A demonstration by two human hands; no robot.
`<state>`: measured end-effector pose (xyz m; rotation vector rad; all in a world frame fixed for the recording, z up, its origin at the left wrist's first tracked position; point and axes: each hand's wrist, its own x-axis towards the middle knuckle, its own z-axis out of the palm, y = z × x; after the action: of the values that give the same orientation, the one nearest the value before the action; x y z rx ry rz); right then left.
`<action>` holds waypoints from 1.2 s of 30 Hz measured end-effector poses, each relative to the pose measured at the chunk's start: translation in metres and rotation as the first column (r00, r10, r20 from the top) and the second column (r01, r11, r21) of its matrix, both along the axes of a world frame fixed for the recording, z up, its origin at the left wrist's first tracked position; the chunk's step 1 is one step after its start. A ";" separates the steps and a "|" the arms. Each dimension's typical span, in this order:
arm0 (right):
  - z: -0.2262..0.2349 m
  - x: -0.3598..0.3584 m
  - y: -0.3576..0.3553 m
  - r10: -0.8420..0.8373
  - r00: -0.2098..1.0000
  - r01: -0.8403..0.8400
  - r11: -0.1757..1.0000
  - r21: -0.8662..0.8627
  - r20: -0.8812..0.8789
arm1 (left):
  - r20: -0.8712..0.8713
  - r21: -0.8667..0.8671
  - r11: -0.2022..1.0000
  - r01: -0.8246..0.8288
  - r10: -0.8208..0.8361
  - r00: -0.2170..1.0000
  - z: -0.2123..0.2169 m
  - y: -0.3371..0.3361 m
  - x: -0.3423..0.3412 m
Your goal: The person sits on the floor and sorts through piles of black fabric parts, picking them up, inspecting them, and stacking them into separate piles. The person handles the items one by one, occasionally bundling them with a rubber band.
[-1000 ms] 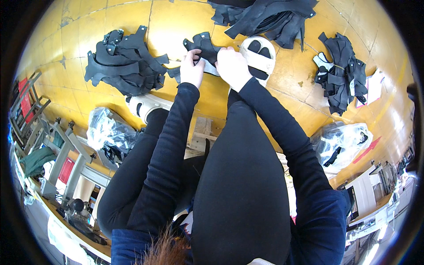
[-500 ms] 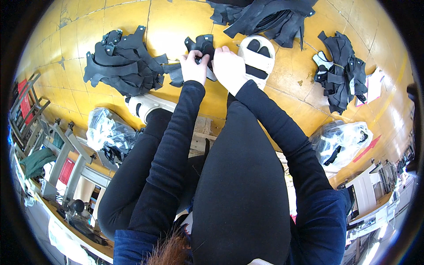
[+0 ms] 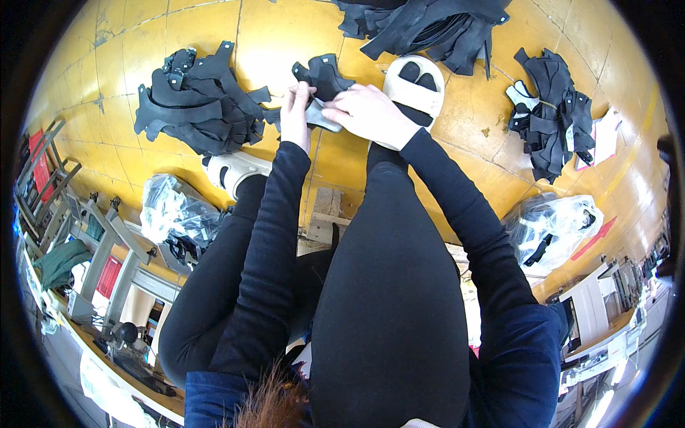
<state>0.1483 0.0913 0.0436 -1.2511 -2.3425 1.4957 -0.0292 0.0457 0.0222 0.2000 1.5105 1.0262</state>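
Clamping black piece (image 3: 325, 77) at 12 o'clock (clock read from view centre) in left hand (image 3: 295, 118), thumb against fingers at its edge. Resting right hand (image 3: 372, 114) against its pale grey side (image 3: 321, 117), fingers stretched out; can't tell whether gripping. Wearing white shoe (image 3: 412, 92) at 1, just beside right hand, and second shoe (image 3: 244, 167) at 10. See black pile (image 3: 200, 103) on yellow floor (image 3: 464, 125) at 10, just past second shoe; another pile (image 3: 442, 28) at 1; banded bundle (image 3: 549, 125) at 2, white sheet (image 3: 606, 139) just beside. Also see clear bag (image 3: 171, 207) at 9, second bag (image 3: 560, 227) at 3, near right sleeve (image 3: 492, 257).
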 end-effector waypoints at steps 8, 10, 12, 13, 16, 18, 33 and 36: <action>-0.026 -0.003 0.001 -0.181 0.983 0.182 0.982 0.047 -0.032 | -0.382 -0.114 0.944 0.310 -0.330 0.863 -0.004 0.000 -0.002; -0.037 0.000 0.007 -0.439 0.892 0.438 0.898 -0.037 -0.107 | -0.372 -0.099 0.932 0.349 -0.360 0.856 -0.004 0.001 -0.006; -0.042 0.003 0.012 -0.505 0.854 0.472 0.853 -0.224 -0.124 | -0.339 -0.102 0.923 0.371 -0.383 0.859 -0.003 0.002 -0.008; -0.043 0.004 0.013 -0.474 0.876 0.447 0.867 -0.219 -0.088 | -0.311 -0.109 0.920 0.376 -0.391 0.866 0.000 0.002 -0.010; -0.039 -0.003 0.014 -0.426 0.903 0.428 0.887 -0.176 0.048 | -0.200 -0.102 0.943 0.318 -0.332 0.922 0.005 0.003 -0.016; -0.035 -0.010 0.010 -0.402 0.909 0.412 0.905 -0.102 0.110 | -0.109 -0.105 0.960 0.260 -0.271 0.956 0.006 0.004 -0.020; -0.048 0.006 0.021 -0.422 0.901 0.364 0.861 -0.357 -0.101 | -0.445 -0.163 0.840 0.517 -0.531 0.722 -0.026 0.000 -0.022; -0.043 0.005 0.022 -0.451 0.884 0.386 0.855 -0.347 -0.126 | -0.416 -0.146 0.848 0.509 -0.519 0.746 -0.031 -0.003 -0.024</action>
<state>0.1530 0.1128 0.0010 -1.4747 -1.6044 1.7728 -0.0534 0.0426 -0.0092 0.8406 1.7307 0.5242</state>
